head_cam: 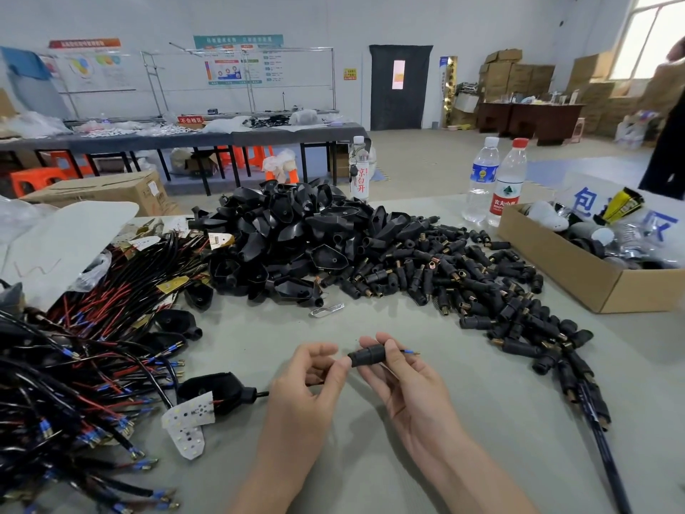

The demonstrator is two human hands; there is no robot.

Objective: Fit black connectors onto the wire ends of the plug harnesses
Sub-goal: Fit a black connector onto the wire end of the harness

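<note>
**Black connector [365,356] held above grey-green table [259,328]**

Right hand [404,380] curls its fingers round the connector; left hand [315,376] pinches its left end. A blue-tipped wire end [409,352] sticks out on the right. Behind lies a connector pile [482,283], and further away stand workshop benches [185,137] and a dark door [398,87].

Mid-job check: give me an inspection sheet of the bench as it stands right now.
Surface: grey-green table, bare at the near edge.
Job's things: black connector held; loose connector pile right; black housings heaped centre.
Clutter: cardboard box, water bottles, LED board.
Grippers: left hand and right hand both pinch the black connector.
Cables: harness bundle left; blue-tipped wire pokes from connector.
Surroundings: benches, dark door, stacked cartons.
</note>
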